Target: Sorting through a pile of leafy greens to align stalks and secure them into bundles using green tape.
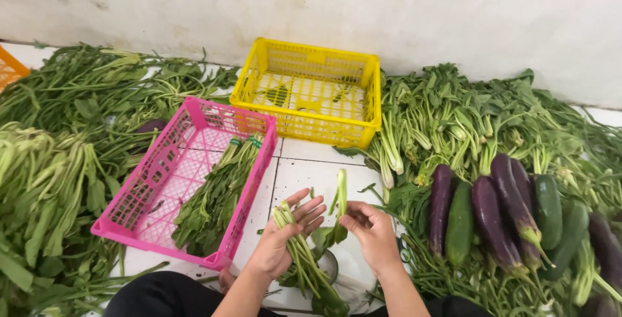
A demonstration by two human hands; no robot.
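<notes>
Greens bunch [304, 258] in left hand [285, 239], stem ends up, leaves toward person

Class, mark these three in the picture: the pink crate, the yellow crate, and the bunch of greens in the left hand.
pink crate [146, 194], head view, bare mesh floor.
yellow crate [310, 129], head view, front wall.
bunch of greens [302, 254], head view, stems below the left hand.

— What does the person wear?

— Both forearms are bare, with no sleeves in sight. The left hand [285, 233] and the right hand [370, 229] carry no gloves.

— Any rings or a watch?

— None that I can see, though the wrists are partly turned away.

— And lower down?

— Dark, probably black cloth at the near edge, over the legs.
</notes>
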